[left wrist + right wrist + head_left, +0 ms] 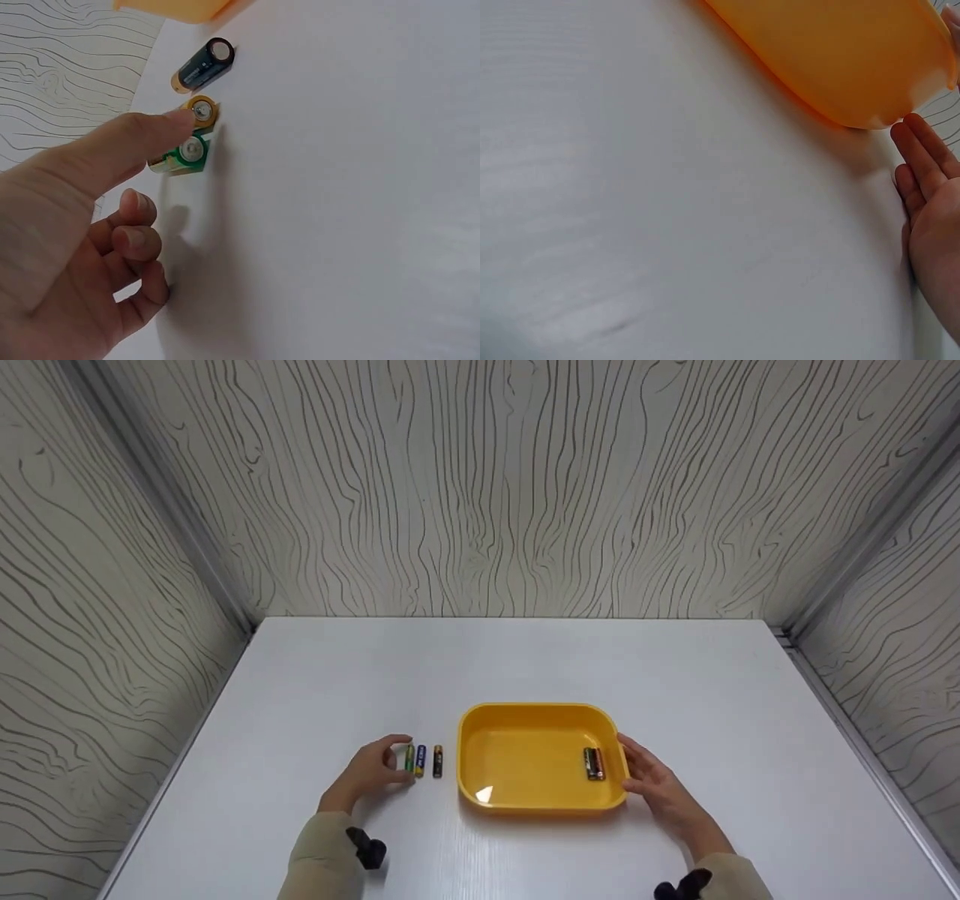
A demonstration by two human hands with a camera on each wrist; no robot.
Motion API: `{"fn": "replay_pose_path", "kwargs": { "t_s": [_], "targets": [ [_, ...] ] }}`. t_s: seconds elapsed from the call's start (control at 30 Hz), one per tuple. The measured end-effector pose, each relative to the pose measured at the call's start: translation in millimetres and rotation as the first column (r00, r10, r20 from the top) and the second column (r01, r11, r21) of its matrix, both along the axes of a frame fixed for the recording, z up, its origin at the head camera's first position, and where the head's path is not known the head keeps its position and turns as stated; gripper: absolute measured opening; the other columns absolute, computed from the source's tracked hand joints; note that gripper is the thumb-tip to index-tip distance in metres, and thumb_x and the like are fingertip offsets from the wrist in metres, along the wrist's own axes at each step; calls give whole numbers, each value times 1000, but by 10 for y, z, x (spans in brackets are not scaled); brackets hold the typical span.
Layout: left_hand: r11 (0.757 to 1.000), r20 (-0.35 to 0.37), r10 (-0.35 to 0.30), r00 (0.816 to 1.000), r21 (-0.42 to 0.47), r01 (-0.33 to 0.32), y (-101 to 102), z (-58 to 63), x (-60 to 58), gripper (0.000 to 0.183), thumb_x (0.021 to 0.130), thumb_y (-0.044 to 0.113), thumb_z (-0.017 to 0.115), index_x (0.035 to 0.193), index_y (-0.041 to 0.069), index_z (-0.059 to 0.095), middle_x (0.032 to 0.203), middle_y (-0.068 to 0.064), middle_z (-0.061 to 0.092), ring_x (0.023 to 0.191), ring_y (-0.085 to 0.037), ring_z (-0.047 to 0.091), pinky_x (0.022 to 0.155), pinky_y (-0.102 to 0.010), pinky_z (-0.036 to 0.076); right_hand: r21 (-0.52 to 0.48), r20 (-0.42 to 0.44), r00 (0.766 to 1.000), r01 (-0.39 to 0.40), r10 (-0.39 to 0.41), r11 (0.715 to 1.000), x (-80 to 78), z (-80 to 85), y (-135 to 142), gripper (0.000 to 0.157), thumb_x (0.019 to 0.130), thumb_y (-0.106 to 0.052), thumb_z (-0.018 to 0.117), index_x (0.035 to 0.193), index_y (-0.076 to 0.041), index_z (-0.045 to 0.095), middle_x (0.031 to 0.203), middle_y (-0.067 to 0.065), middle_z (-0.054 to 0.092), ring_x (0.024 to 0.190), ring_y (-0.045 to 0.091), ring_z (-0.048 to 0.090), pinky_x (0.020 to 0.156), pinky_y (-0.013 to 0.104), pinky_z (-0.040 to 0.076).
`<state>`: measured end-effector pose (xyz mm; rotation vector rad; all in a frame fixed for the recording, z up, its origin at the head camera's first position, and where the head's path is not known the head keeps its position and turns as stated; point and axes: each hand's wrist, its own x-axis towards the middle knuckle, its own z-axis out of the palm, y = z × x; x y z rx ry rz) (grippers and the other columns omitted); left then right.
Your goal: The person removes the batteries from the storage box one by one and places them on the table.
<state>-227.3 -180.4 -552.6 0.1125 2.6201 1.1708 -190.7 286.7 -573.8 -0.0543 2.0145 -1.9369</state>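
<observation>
My left hand [375,766] reaches around a green battery [409,758], thumb and index fingertip near its two ends. In the left wrist view the thumb overlaps a blue-and-gold battery [202,112], while the end of the green one stays visible; the index finger is hidden. Just right of these lies a black-and-gold battery [437,761]. A yellow tray [534,811] stands in the middle. Inside it, near the right wall, two batteries [593,763] lie side by side. My right hand [658,781] rests its extended fingers and thumb against the tray's right side.
All of this is on a white table [360,675]. A wood-grain patterned wall [480,495] rises along the far edge, with matching panels to the left and right. Black devices sit at both wrists.
</observation>
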Motion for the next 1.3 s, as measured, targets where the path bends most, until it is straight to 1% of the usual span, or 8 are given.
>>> {"fn": "replay_pose_path", "kwargs": {
  "t_s": [0.27, 0.47, 0.63, 0.7, 0.9, 0.97, 1.13, 1.3],
  "targets": [
    [999, -26, -36, 999, 5, 36, 76, 135, -33, 51, 83, 20, 74, 131, 12, 57, 80, -1, 53, 71, -13, 46, 63, -25, 38, 3, -16, 1000, -15, 15, 1000, -1, -3, 9, 72, 94, -12, 60, 154, -17, 21, 139, -29, 38, 120, -23, 43, 99, 4, 37],
    [997, -73, -77, 994, 20, 78, 195, 286, -34, 42, 89, 20, 67, 129, 9, 58, 77, 0, 51, 69, -13, 45, 61, -22, 39, 27, -29, 999, -25, 26, 999, -7, -5, 9, 71, 94, -13, 60, 154, -18, 21, 160, -1, 25, 120, -23, 43, 99, 5, 38],
    [989, -128, -133, 983, 47, 140, 306, 354, -35, 40, 91, 20, 65, 127, 6, 59, 73, 1, 48, 64, -11, 42, 57, -20, 36, 28, -24, 999, -21, 22, 999, -19, -19, 6, 72, 94, -12, 60, 154, -19, 21, 163, 14, 13, 119, -24, 43, 99, 5, 38],
    [986, -140, -151, 979, 56, 160, 357, 372, -39, 40, 92, 22, 65, 128, 6, 59, 73, 2, 46, 63, -10, 41, 55, -19, 35, 10, -16, 1000, -20, 21, 1000, -21, -27, 8, 72, 94, -12, 60, 154, -19, 21, 163, 10, 16, 119, -23, 43, 99, 5, 38],
    [979, -126, -173, 977, 84, 185, 545, 426, -52, 39, 93, 23, 64, 128, 8, 59, 74, 3, 45, 60, -10, 40, 52, -19, 34, -20, -30, 999, -35, 34, 999, -20, -41, 20, 72, 94, -9, 59, 154, -16, 19, 140, -28, 38, 122, -21, 43, 100, 6, 38],
    [976, -130, -185, 974, 94, 198, 613, 438, -51, 38, 93, 22, 63, 128, 7, 59, 75, 2, 45, 60, -10, 40, 53, -19, 34, -17, -33, 999, -31, 31, 999, -19, -36, 22, 72, 94, -9, 59, 154, -16, 20, 142, -27, 39, 121, -22, 43, 99, 6, 38],
    [965, -150, -217, 965, 113, 235, 784, 445, -40, 39, 93, 21, 64, 127, 3, 60, 76, 3, 45, 63, -9, 41, 53, -17, 35, 2, -33, 999, -17, 17, 1000, -10, -10, 17, 72, 93, -10, 60, 154, -16, 21, 156, -8, 31, 120, -22, 44, 99, 6, 39],
    [960, -160, -238, 958, 114, 257, 938, 452, -19, 38, 92, 21, 65, 126, 3, 61, 75, 4, 45, 66, -8, 41, 58, -16, 33, -13, -22, 1000, -16, 15, 1000, 3, -9, 10, 73, 93, -10, 60, 154, -17, 20, 138, -30, 40, 121, -21, 44, 99, 6, 39]
  ]
}}
